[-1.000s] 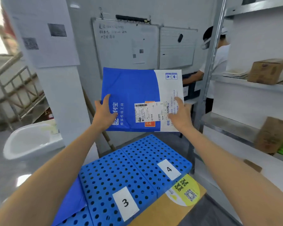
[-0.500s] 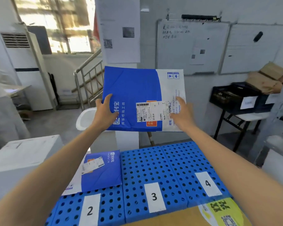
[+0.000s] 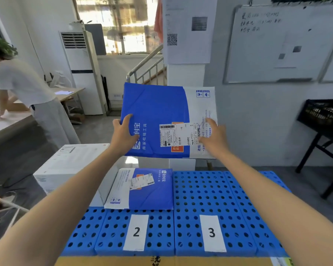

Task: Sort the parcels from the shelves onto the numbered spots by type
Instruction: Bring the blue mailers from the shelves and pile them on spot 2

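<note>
I hold a flat blue and white mailer bag (image 3: pixel 158 106) upright in the air above the blue perforated platforms. My left hand (image 3: pixel 123 135) grips its lower left edge and my right hand (image 3: pixel 213 139) grips its lower right part, beside the shipping label. Below it a second blue and white mailer (image 3: pixel 148 191) lies flat on the platform marked 2 (image 3: pixel 136 232). The platform marked 3 (image 3: pixel 211 232) to its right has nothing on it.
A white box (image 3: pixel 65 166) stands left of platform 2. A person in white leans over a table at far left (image 3: pixel 27 89). A pillar (image 3: pixel 186 77) and a whiteboard wall lie ahead; a black crate on a stand (image 3: pixel 323 114) is at right. Brown cardboard (image 3: pixel 161 262) lies at the bottom.
My view has swung left: the shelves at right are gone, platforms 2 and 3 are now centred, and the lying mailer and white box have come into view. Both hands keep hold of the mailer.
</note>
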